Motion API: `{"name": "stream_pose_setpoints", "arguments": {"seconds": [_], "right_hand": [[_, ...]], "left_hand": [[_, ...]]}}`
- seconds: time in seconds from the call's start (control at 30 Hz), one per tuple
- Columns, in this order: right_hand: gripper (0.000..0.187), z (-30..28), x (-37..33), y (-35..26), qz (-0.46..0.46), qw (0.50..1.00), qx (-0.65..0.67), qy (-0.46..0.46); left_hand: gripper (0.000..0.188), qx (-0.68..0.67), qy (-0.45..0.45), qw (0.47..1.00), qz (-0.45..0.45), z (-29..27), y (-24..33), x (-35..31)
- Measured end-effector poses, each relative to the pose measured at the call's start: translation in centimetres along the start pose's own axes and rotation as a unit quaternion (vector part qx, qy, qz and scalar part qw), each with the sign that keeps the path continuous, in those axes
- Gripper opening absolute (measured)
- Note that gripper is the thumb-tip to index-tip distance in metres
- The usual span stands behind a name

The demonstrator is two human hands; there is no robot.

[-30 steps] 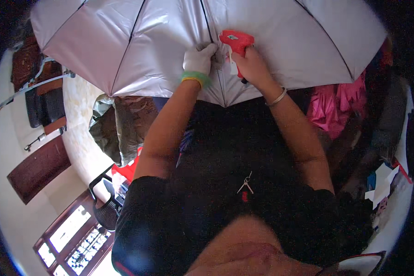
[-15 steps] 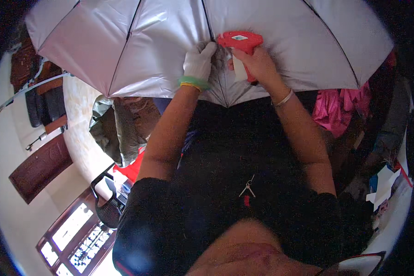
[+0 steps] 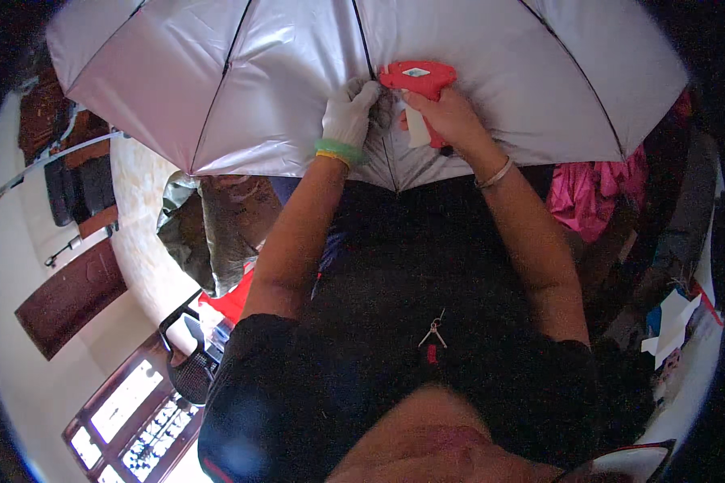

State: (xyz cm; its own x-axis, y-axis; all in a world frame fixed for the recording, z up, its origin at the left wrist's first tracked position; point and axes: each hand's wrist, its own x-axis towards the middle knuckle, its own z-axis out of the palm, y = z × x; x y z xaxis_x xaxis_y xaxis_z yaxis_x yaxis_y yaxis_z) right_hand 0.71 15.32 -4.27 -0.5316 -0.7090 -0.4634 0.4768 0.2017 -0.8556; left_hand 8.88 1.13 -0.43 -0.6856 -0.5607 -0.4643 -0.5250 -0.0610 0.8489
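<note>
The gun [image 3: 419, 75] sat tilted a second ago; now it lies nearly level, its nose right at the gloved fingertips — whether it touches them, I cannot tell. The right hand [image 3: 453, 117] keeps its grip closed around the handle, fingers by the white lever [image 3: 416, 129]. The left hand [image 3: 348, 114] has barely moved, its grip pinched on the umbrella [image 3: 290, 88] beside a rib [image 3: 364, 36]. The umbrella spreads open ahead of the person — so the work seems settled on that one spot.
</note>
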Motion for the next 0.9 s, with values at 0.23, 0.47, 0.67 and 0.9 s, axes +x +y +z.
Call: {"name": "stream_pose_setpoints", "arguments": {"seconds": [0.23,0.47,0.67,0.9], "right_hand": [[0.029,0.1,-1.0,-1.2,-0.002,1.0,0.024,-0.016],[0.026,0.0,-0.6,-0.4,-0.009,0.994,0.084,-0.065],[0.022,-0.3,0.0,-1.2,0.057,0.997,0.01,-0.044],[0.028,-2.3,-6.5,-8.2,-0.047,0.975,0.211,-0.044]], "left_hand": [[0.032,0.098,0.019,0.99,0.094,-0.3,-0.9,0.6],[0.039,0.096,-0.018,0.993,0.071,-0.6,-2.2,1.4],[0.042,0.074,-0.012,0.993,0.09,-0.5,-2.4,2.2],[0.066,0.396,0.269,0.85,0.221,0.6,3.5,2.9]]}}
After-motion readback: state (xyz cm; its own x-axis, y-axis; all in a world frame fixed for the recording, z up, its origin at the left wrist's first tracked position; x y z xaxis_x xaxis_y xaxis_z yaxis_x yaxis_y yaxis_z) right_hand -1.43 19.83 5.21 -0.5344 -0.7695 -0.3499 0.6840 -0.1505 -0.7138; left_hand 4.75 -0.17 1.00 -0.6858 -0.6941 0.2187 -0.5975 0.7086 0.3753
